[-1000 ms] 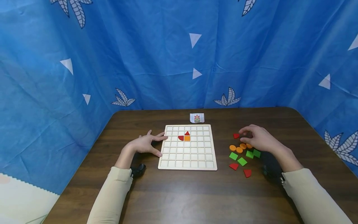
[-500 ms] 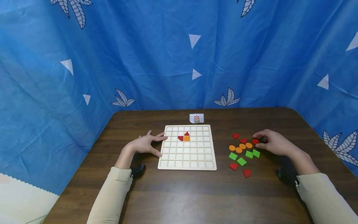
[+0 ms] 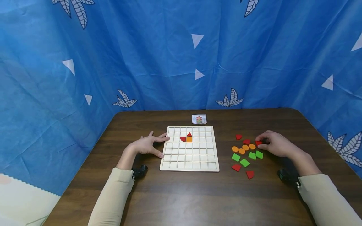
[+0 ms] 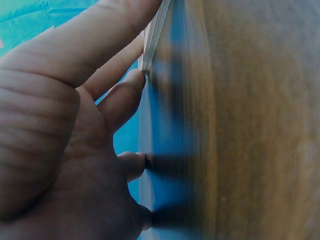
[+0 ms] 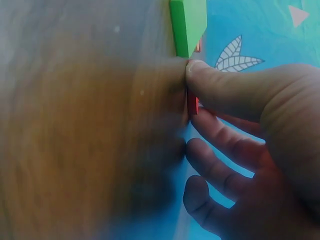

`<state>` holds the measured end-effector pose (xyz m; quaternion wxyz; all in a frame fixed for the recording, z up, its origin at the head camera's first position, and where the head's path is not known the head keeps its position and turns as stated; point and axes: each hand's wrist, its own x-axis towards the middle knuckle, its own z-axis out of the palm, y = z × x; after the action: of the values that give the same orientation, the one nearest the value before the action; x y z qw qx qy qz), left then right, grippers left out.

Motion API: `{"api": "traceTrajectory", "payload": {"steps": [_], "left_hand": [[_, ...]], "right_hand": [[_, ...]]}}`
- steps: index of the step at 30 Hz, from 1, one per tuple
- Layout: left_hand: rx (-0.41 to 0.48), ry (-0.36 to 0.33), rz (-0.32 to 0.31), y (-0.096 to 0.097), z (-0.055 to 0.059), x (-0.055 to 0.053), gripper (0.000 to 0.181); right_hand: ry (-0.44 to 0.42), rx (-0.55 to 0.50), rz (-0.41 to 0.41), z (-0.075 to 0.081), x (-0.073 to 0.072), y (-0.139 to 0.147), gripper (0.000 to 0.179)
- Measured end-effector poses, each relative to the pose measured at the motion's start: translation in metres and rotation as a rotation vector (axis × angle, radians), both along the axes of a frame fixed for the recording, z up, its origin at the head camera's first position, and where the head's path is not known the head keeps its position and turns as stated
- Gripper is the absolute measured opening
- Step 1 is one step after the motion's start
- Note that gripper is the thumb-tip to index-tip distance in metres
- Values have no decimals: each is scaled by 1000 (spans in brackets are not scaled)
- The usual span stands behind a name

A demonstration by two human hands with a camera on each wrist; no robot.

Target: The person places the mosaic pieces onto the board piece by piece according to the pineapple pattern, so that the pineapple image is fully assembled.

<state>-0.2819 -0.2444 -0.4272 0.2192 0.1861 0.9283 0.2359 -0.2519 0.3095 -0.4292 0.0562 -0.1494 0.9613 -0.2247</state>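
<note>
My left hand (image 3: 147,145) lies spread along the left edge of a white grid board (image 3: 175,160), thumb and fingertips touching its rim. Set in the board's upper part are a red triangle (image 3: 189,134), a red quarter-circle (image 3: 183,139) and an orange square (image 3: 189,139). On the right, my right hand (image 3: 272,143) pinches a small red piece (image 3: 258,143) between thumb and index finger, low at the tabletop. In the right wrist view, the thumb covers much of this red piece (image 5: 193,104), and a green block (image 5: 188,25) stands just beyond the thumb tip.
Left of the right hand lie several orange discs (image 3: 241,151), several green squares (image 3: 244,163) and more red pieces, one of them a rounded red wedge (image 3: 250,174) nearest me. A small pattern card (image 3: 199,119) lies behind the board on the brown table (image 3: 181,197). A blue curtain hangs behind.
My right hand has shifted right and slightly toward me, uncovering red pieces behind the orange discs, and now holds a red piece at the right. The left hand and board have stayed put.
</note>
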Motion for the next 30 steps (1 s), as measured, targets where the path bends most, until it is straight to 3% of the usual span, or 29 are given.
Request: {"api": "traceTrajectory", "payload": {"steps": [7,17,30], "left_hand": [[8,-2,-4,0,-1,-2,92],[4,-2,-11,0,3,1,90],[8,-3,-5,0,3,2,90]], "right_hand": [[42,46,20,0,-3,-5,23],[54,36,22,10,-9,-21,24],[47,-6,49,24,-20,-75,22]]}}
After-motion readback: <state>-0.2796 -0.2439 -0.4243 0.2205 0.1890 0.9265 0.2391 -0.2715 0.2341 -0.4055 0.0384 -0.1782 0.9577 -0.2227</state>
